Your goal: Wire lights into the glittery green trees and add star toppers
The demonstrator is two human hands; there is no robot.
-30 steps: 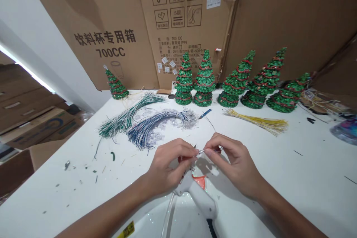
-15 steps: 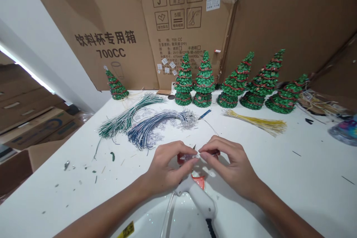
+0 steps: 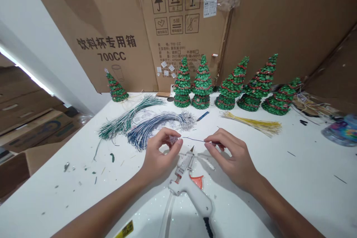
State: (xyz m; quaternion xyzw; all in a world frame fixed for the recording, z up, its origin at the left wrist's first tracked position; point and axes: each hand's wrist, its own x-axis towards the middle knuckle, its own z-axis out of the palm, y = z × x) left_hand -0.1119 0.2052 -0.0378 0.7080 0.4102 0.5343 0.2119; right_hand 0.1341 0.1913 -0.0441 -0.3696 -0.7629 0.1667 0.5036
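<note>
Pinching a thin dark-blue wire [image 3: 195, 140] in my right hand [image 3: 232, 152] and a small clear piece [image 3: 172, 140] in my left hand [image 3: 159, 153], I hold both near the hot-glue gun [image 3: 192, 195], the wire's tip just beside my left fingertips [image 3: 178, 142].

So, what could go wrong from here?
The glue gun lies with its nozzle between the left hand and right hand; if hot, it could cause burns. The thin wire pinched in the right hand might bend or slip. The small clear piece in the left hand could drop.
</note>
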